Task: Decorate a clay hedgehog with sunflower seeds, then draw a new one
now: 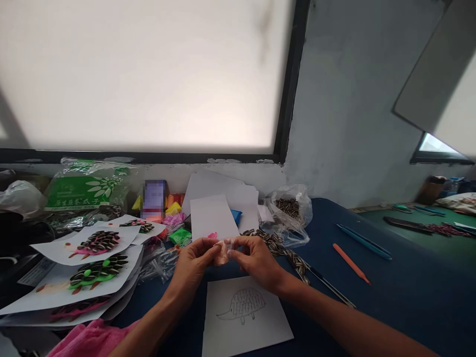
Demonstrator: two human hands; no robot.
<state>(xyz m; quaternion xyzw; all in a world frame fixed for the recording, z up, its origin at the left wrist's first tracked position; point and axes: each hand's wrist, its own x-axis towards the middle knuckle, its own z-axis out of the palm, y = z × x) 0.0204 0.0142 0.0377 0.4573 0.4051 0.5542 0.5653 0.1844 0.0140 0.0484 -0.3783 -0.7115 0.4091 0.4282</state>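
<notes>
My left hand (197, 257) pinches one side of a small clear plastic packet of peach-coloured modelling clay (222, 253). On the other side, my right hand (253, 254) grips the packet's plastic between thumb and fingers. Both hands are raised above the dark blue table, and the fingers partly cover the packet. Just below them lies a white sheet (256, 325) with a pencil-like drawing of a hedgehog (247, 303). A bit of pink clay (212, 235) shows behind my left fingers.
Sheets with sunflower-seed hedgehogs (98, 242) are stacked at left. Coloured clay packets (181, 236) lie behind them. Loose sunflower seeds (270, 242) spill near a clear bag of seeds (288, 206). Tweezers (330, 286), an orange tool (351, 264) and a blue tool (364, 241) lie at right.
</notes>
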